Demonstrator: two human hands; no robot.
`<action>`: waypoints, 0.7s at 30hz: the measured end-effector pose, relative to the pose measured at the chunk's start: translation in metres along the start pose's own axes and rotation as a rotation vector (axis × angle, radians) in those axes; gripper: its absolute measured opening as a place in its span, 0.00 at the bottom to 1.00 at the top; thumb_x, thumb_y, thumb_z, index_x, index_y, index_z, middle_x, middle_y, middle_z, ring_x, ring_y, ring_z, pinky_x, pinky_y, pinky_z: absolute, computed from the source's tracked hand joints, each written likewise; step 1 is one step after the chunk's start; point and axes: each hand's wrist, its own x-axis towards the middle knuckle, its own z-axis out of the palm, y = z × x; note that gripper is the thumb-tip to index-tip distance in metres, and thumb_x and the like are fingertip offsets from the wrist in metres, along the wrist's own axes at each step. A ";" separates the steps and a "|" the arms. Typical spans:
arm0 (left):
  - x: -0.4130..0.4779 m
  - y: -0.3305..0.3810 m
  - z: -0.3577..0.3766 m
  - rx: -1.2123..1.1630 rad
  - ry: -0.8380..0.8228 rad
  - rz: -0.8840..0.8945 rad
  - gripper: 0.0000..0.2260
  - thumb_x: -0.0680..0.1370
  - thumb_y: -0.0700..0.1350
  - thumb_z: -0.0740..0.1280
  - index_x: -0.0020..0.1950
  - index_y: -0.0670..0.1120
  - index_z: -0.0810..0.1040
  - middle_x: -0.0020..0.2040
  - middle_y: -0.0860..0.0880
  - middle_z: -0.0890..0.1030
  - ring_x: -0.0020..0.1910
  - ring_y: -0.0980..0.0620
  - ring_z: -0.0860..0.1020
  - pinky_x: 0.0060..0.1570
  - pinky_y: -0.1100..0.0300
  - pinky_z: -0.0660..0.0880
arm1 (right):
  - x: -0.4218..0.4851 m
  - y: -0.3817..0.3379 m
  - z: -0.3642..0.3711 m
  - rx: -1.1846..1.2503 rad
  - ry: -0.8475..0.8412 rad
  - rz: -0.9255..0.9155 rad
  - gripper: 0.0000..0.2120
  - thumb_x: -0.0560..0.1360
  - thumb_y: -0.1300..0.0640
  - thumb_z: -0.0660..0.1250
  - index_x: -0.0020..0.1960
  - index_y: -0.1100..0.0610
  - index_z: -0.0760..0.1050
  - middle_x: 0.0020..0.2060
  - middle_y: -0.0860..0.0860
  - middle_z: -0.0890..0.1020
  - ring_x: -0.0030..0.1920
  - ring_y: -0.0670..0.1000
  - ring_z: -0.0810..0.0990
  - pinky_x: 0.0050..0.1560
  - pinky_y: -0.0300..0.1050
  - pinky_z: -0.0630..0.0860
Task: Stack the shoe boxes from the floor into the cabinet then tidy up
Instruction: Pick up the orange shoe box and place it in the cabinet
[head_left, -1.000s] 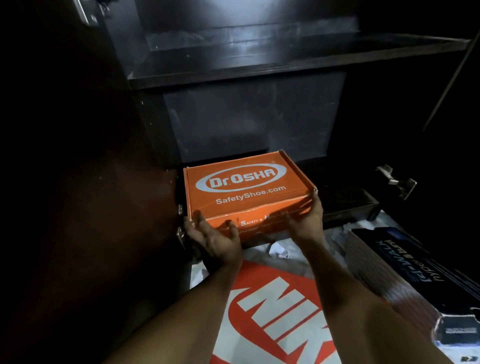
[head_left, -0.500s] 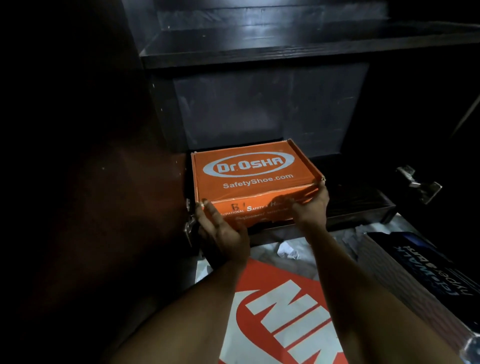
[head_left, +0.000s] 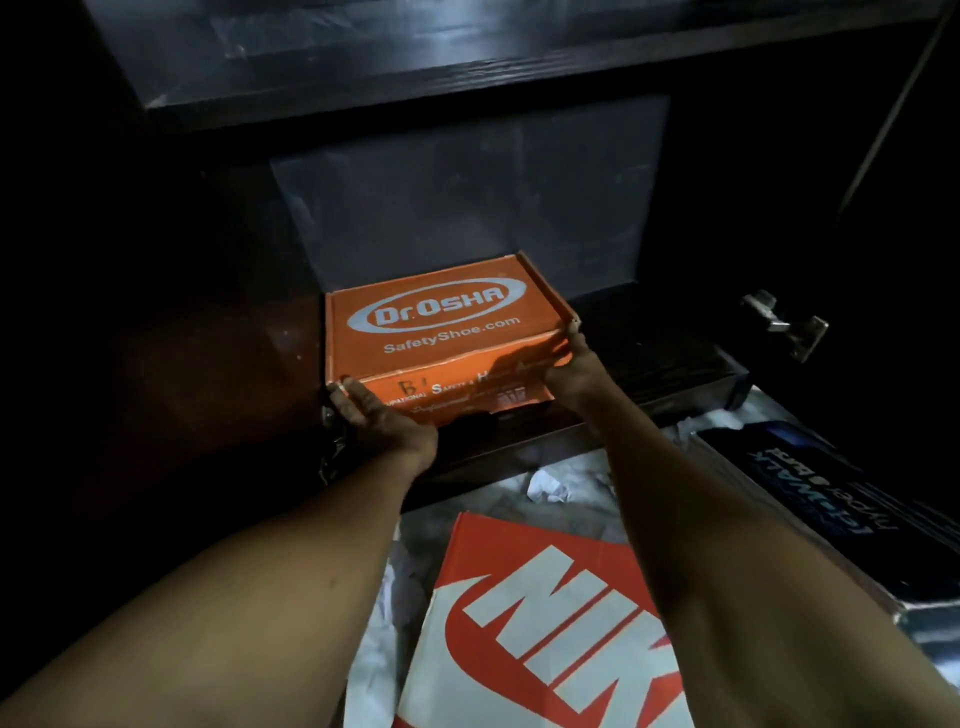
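An orange Dr.OSHA shoe box (head_left: 441, 322) lies flat on the bottom shelf (head_left: 675, 364) of the dark cabinet, against its left wall. My left hand (head_left: 384, 421) presses with straight fingers on the box's lower front-left corner. My right hand (head_left: 571, 369) lies against the front-right corner, its fingertips reaching the lid's edge. On the floor below my arms lies a red and white Nike box (head_left: 545, 623). A dark blue shoe box (head_left: 831, 493) sits on the floor to the right.
An upper shelf (head_left: 415, 88) overhangs the compartment. Metal door hinges stick out at the right (head_left: 784, 325) and at the lower left (head_left: 332, 441). Crumpled white paper (head_left: 545, 488) lies on the floor in front of the cabinet.
The orange box has slid deeper onto the bottom shelf. Both hands followed it, from gripping its front corners to lying flatter against them.
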 end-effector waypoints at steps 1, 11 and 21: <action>0.001 -0.002 0.003 -0.051 0.018 0.007 0.52 0.74 0.51 0.73 0.81 0.48 0.35 0.80 0.49 0.32 0.80 0.40 0.44 0.78 0.47 0.50 | -0.002 0.005 -0.002 -0.029 0.022 0.005 0.40 0.72 0.59 0.76 0.77 0.57 0.58 0.58 0.46 0.72 0.60 0.46 0.72 0.53 0.33 0.71; -0.023 0.019 0.009 -0.308 -0.081 0.012 0.58 0.66 0.58 0.76 0.81 0.52 0.39 0.78 0.41 0.63 0.77 0.40 0.62 0.75 0.45 0.62 | -0.076 0.024 -0.054 -0.205 0.161 0.134 0.53 0.63 0.46 0.70 0.82 0.51 0.48 0.77 0.57 0.63 0.77 0.53 0.63 0.76 0.52 0.64; -0.175 0.090 -0.013 -0.138 -0.388 0.421 0.48 0.75 0.48 0.74 0.82 0.52 0.42 0.82 0.43 0.51 0.80 0.43 0.54 0.77 0.50 0.56 | -0.251 -0.031 -0.149 -0.448 0.349 0.094 0.43 0.75 0.52 0.70 0.82 0.54 0.49 0.80 0.53 0.56 0.77 0.54 0.60 0.74 0.47 0.63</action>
